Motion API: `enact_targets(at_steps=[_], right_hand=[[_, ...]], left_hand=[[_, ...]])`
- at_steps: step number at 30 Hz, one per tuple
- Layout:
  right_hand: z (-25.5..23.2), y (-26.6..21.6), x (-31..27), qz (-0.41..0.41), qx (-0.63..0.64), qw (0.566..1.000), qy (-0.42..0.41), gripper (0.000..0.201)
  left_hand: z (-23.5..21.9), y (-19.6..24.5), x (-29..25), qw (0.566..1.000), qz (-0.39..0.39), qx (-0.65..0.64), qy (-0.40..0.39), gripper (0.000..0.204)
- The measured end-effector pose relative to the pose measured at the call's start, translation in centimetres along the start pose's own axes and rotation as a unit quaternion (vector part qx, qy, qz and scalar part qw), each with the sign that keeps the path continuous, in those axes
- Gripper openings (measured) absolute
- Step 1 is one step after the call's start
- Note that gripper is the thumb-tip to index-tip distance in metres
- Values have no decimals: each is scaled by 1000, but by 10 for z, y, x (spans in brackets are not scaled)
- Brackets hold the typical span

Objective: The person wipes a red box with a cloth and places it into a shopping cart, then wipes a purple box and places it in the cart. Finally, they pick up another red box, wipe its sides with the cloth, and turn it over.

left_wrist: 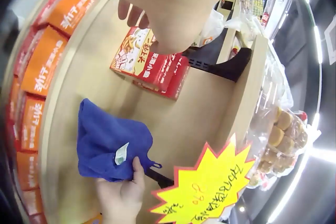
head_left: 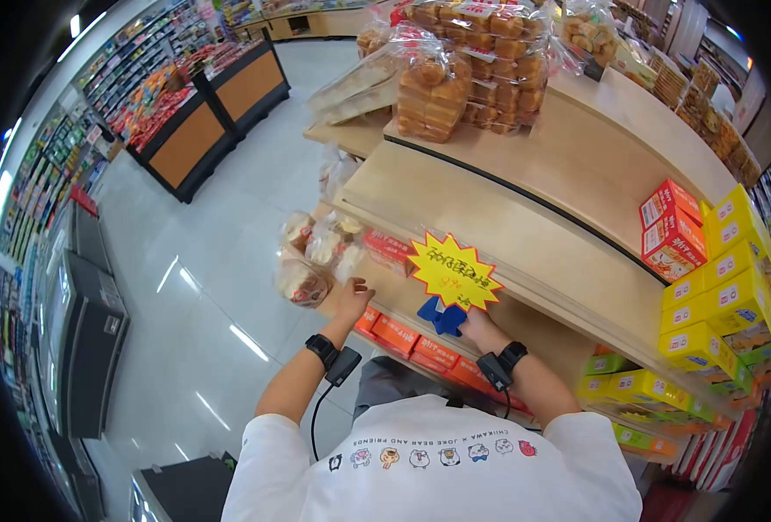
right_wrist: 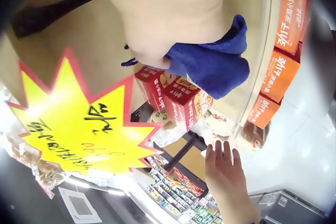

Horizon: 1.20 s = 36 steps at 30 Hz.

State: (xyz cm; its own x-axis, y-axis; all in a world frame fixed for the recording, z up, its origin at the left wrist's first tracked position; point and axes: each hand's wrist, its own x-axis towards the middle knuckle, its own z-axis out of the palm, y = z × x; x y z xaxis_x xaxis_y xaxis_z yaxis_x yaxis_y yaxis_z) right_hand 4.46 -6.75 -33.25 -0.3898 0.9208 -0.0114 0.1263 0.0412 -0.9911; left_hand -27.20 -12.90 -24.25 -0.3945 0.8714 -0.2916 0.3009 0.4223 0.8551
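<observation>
My right hand point(head_left: 481, 332) grips a blue cloth point(left_wrist: 102, 137) with a small pale tag, over the bare boards of a wooden shelf point(left_wrist: 210, 95). Its thumb lies along the cloth in the left wrist view. A yellow starburst price sign point(head_left: 455, 271) with a red edge partly covers the cloth in the head view. My left hand point(head_left: 353, 300) is held over the shelf's front edge with relaxed fingers and nothing in them. Beyond the cloth, small red boxes point(left_wrist: 149, 58) stand on the same shelf, partly behind the left hand in the left wrist view.
Bagged buns point(head_left: 303, 283) sit at the shelf's left end. Orange boxes point(head_left: 433, 350) line a lower level along the front. Yellow boxes point(head_left: 707, 296) are stacked at the right, and bagged bread point(head_left: 433, 91) fills the top. Open floor point(head_left: 220, 287) lies to the left.
</observation>
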Motion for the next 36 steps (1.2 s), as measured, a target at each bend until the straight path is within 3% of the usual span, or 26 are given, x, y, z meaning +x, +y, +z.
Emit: enact_targets(at_steps=[8,14,16,17,20,24,25,26,28,29,31,32,36], right_hand=[[52,-53,36,15,-188,979,74,35],[100,-86,55,-6,-338,929,154,37],[111,-96,61,13,-351,924,152,37],[113,-103,62,67,-320,940,101,52],[126,-53,63,95,-174,975,101,70],[133,-78,60,136,4,976,169,50],[136,-51,65,171,255,924,227,44],[138,-15,68,191,487,807,272,39],[141,87,44,92,280,926,235,37],[134,47,35,145,466,841,234,35],[126,8,20,179,584,760,223,33],[122,-3,12,181,596,750,222,32],[98,-45,-22,153,620,740,210,29]], left_hand=[[-30,-5,128,990,68,82,-93,65],[-36,1,163,963,127,129,-200,71],[-30,-10,167,955,172,73,-230,68],[-25,-14,170,949,196,41,-242,67],[-36,14,155,947,196,101,-234,68],[-34,21,139,904,380,89,-173,65],[-34,34,127,897,406,88,-151,63],[-34,45,117,889,430,86,-129,61],[-34,55,107,886,410,99,-192,60],[-32,58,101,883,400,105,-223,59],[-29,62,81,834,491,183,-173,58],[-28,65,70,802,535,222,-147,57],[-21,93,26,768,572,222,-186,55]])
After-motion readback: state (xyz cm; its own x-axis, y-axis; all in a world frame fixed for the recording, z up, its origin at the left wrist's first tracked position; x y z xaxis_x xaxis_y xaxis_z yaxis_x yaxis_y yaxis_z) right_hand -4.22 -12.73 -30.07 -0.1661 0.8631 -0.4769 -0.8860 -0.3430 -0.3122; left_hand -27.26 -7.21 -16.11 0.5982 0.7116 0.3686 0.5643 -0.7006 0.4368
